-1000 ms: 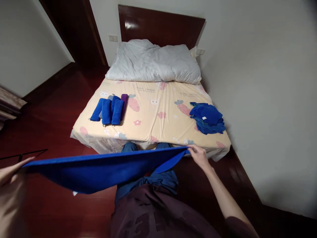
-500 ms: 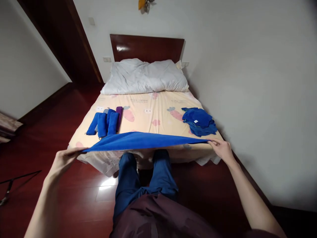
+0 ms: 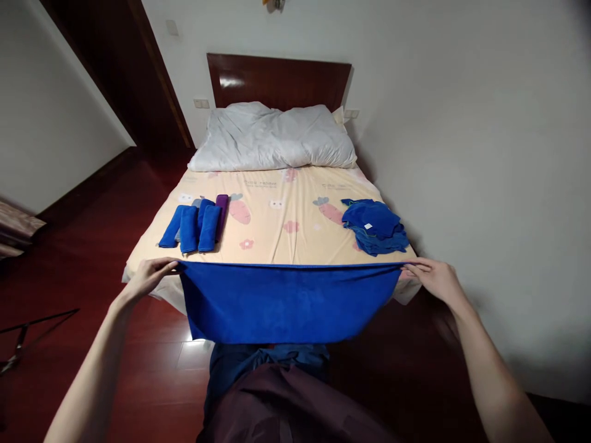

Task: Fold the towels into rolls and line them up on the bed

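Observation:
A blue towel (image 3: 290, 304) is stretched wide in front of me, its top edge nearly straight and its lower part hanging over my legs. My left hand (image 3: 150, 275) pinches its upper left corner, and my right hand (image 3: 434, 278) pinches the upper right one. Beyond the left hand, several rolled blue towels (image 3: 188, 229) lie side by side on the bed, with a purple rolled towel (image 3: 222, 212) at their right. Past my right hand rests a loose pile of blue towels (image 3: 376, 227) with a small white label on top.
The bed (image 3: 272, 237) wears a cream sheet printed with carrots. A folded white quilt (image 3: 272, 141) lies against the brown headboard (image 3: 281, 80). A wall (image 3: 484, 154) runs along the right side. Dark red floor (image 3: 92, 246) shows at left, with a thin black stand (image 3: 28, 329).
The towel has swung from a narrow, billowing strip to a sheet hanging down towards me. Both hands have shifted right, the left one also up a little, and both still grip its corners.

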`<state>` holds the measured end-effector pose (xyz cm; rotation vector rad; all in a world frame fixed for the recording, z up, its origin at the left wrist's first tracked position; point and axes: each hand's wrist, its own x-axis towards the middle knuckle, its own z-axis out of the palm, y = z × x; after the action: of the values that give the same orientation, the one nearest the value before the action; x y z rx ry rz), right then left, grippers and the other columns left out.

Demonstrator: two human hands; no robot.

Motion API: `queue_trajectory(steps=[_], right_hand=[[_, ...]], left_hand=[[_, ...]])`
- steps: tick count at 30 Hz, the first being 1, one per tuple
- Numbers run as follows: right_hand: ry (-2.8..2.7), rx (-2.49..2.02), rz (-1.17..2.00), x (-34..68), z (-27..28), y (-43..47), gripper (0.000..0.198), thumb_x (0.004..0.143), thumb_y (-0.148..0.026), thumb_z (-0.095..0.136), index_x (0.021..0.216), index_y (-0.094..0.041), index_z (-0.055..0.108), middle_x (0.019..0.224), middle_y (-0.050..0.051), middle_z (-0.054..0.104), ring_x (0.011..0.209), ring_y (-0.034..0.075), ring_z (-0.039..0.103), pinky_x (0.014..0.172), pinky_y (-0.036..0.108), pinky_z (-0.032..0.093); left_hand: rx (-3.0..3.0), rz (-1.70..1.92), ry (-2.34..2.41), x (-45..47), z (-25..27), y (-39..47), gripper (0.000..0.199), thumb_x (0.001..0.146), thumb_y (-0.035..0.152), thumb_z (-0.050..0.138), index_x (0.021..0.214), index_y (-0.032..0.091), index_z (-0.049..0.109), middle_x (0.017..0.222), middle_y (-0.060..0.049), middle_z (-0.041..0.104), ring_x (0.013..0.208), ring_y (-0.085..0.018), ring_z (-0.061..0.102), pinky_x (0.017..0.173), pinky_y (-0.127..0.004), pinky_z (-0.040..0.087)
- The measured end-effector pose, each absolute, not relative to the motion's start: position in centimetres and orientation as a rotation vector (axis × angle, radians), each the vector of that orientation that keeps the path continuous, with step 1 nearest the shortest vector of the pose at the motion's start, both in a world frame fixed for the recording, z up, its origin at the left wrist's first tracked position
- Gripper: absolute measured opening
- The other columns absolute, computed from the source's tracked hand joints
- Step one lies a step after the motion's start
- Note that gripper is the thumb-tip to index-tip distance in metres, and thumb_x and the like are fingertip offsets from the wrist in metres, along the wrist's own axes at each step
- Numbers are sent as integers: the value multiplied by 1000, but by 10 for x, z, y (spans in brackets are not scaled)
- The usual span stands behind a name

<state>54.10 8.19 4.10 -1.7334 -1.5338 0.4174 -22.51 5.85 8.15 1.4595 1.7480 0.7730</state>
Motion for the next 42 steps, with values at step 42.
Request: queue_trajectory(steps=[42], right_hand=[[-1543, -1935, 373, 520, -193, 229, 51, 87, -55, 51, 92, -13, 80, 102, 23, 79, 90, 35, 75, 90, 50, 58]], left_hand=[[1864, 761, 2033, -202, -174, 198, 31, 87, 24, 47, 90, 16, 77, 99, -13, 72, 93, -25, 69, 90, -35, 57]])
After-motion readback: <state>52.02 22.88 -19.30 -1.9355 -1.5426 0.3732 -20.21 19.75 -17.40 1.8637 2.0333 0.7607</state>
